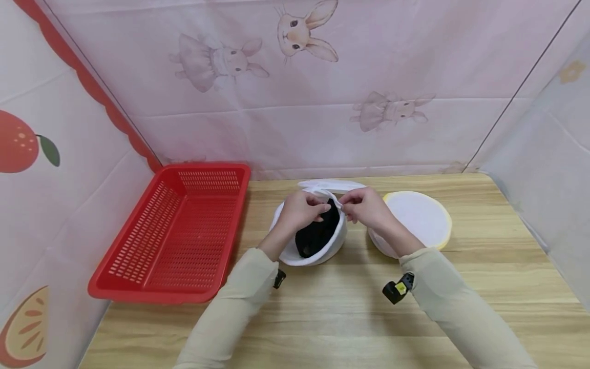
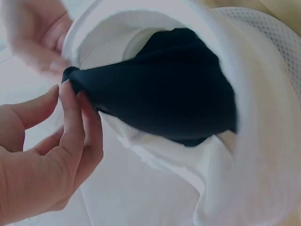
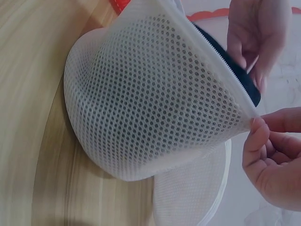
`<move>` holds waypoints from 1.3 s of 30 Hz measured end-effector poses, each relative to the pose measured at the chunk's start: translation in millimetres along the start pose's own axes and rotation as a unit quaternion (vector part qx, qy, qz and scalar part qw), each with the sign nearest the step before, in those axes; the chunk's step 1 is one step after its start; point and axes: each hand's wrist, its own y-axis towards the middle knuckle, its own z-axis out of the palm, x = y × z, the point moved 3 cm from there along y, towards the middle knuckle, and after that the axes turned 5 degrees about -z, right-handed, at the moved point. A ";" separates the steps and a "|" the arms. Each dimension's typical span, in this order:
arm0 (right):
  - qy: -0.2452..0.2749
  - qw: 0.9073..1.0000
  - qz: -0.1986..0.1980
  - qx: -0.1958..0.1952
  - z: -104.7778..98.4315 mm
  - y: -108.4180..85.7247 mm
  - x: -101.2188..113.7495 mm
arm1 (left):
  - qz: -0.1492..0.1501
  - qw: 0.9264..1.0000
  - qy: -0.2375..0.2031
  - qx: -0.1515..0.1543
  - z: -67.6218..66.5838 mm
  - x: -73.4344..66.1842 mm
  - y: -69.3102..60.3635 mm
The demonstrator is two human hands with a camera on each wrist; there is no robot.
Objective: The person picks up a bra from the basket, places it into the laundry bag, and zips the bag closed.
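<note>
A white mesh laundry bag (image 1: 338, 241) with a zipped edge stands open on the table, its round flap (image 1: 332, 184) folded back behind it. Inside lies a smooth black cloth item (image 2: 164, 89), part of it rising to the opening; its exact kind is unclear. My left hand (image 1: 299, 210) is at the mouth of the bag and pinches the upper end of the black cloth. My right hand (image 1: 366, 207) pinches the bag's zipped rim between thumb and fingers, as the right wrist view shows. The bag's mesh hides the lower part of the cloth.
To the left stands a red perforated plastic basket (image 1: 237, 225). A flat round white piece with a yellow edge (image 1: 421, 218) lies right of the bag, partly behind my right forearm. Printed curtains (image 1: 304, 138) border the wooden table (image 1: 341, 318) at the back and sides.
</note>
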 end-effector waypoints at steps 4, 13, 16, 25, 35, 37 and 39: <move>0.004 1.000 0.003 -0.006 -4.0 -1.1 -3.7 | -0.002 0.999 -0.042 0.013 -7.8 5.3 0.2; 0.004 1.000 0.005 -0.004 -10.0 -2.5 -9.0 | -0.027 0.992 0.114 -0.050 -42.5 22.0 1.4; 0.001 1.000 0.013 -0.003 -11.5 -2.5 -10.7 | -0.039 0.986 0.142 -0.073 -52.7 31.5 2.7; -0.007 1.000 0.017 0.001 -14.3 -2.0 -17.1 | -0.114 0.982 0.145 -0.048 -61.4 56.5 9.9; 0.000 1.000 0.022 0.012 -15.1 -3.0 -19.5 | -0.125 0.987 0.101 -0.024 -58.6 61.1 13.0; -0.006 1.000 0.023 0.014 -15.8 -3.4 -19.7 | -0.127 0.988 0.079 -0.029 -58.9 58.8 11.4; -0.010 1.000 0.023 0.012 -16.8 -4.1 -18.7 | -0.120 0.990 0.069 -0.034 -58.9 55.8 9.3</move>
